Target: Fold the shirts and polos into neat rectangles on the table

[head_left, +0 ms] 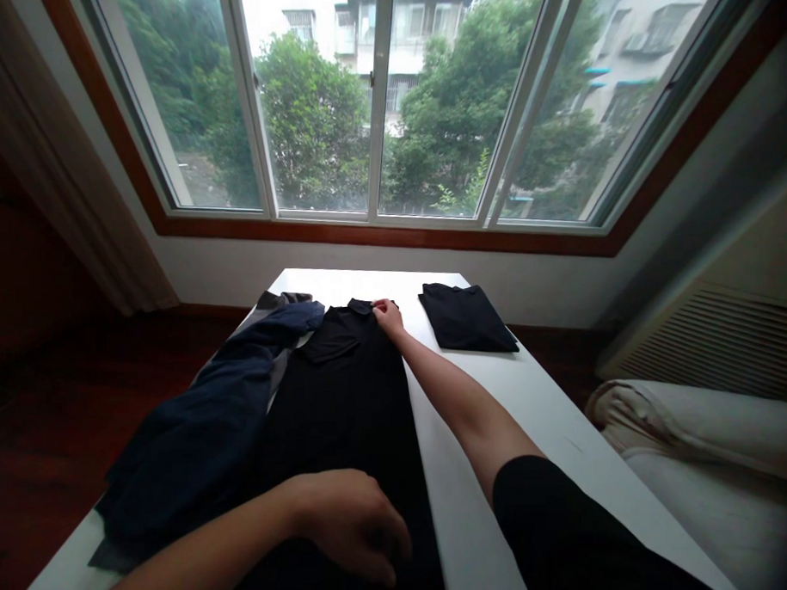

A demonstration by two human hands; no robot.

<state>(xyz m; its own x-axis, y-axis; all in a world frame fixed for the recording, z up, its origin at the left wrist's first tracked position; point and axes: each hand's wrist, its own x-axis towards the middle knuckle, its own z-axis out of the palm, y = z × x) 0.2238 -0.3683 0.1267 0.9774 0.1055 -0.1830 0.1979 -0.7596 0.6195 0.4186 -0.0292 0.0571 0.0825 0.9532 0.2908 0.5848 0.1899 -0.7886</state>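
Note:
A black collared shirt (351, 400) lies lengthwise on the white table (493, 395), its collar at the far end. One part of it is folded over just below the collar. At the shirt's far right corner, beside the collar, my right hand (386, 318) pinches the fabric between thumb and fingers. Over the near part of the shirt, my left hand (356, 520) is closed with curled fingers; dark cloth and shadow hide what is in them, if anything. Left of the shirt, partly against it, sits a loose pile of dark blue and grey clothes (197, 422).
A folded black garment (465, 317) lies near the table's far right edge. Beyond the table are a wall and a wide window (374, 115). To the right are a rolled pale bedding bundle (701, 422) and a slatted panel (724, 335); a curtain (72, 168) hangs left.

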